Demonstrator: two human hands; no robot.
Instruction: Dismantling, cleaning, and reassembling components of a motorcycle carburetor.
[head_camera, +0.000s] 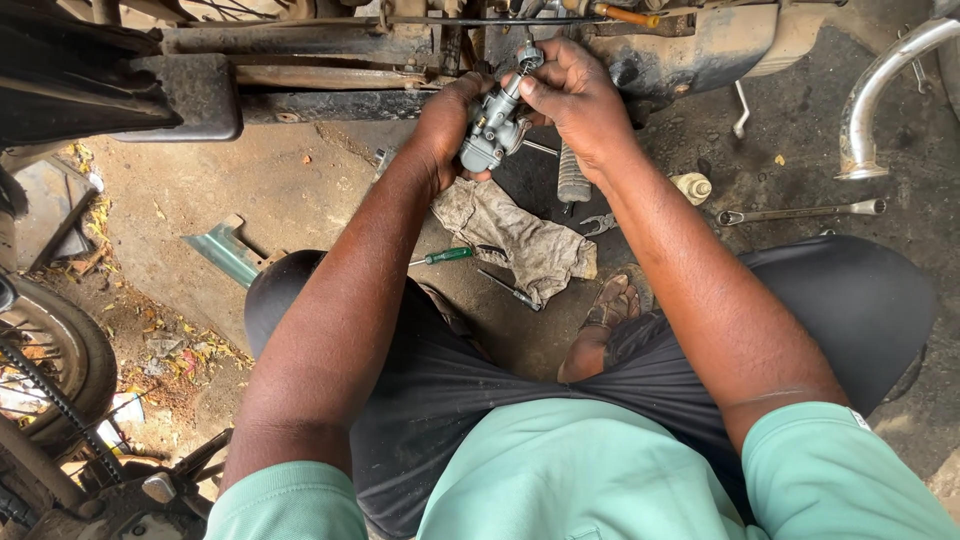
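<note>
Down low by the dirty ground, the person holds a small grey metal engine part (495, 125) up in both hands, just under the frame of a motorbike (330, 75). His left hand (445, 130) is wrapped around its lower side, and the right hand (575, 100) pinches its top with fingers and thumb, so both hands are closed tight on it. Right below the hands, a crumpled dirty rag (515, 240) lies on the ground. Beside the rag sits a screwdriver with a green handle (445, 256), and another thin tool (510, 290) lies at the rag's edge. A ribbed grey handle (572, 180) and a pair of pliers (598, 224) lie near the right wrist. Farther right are a small pale cap (692, 187), a long spanner (800, 212) and a shiny bent pipe (880, 90). A wheel (50, 350) stands far left. One sandalled foot (612, 305) rests between the knees
</note>
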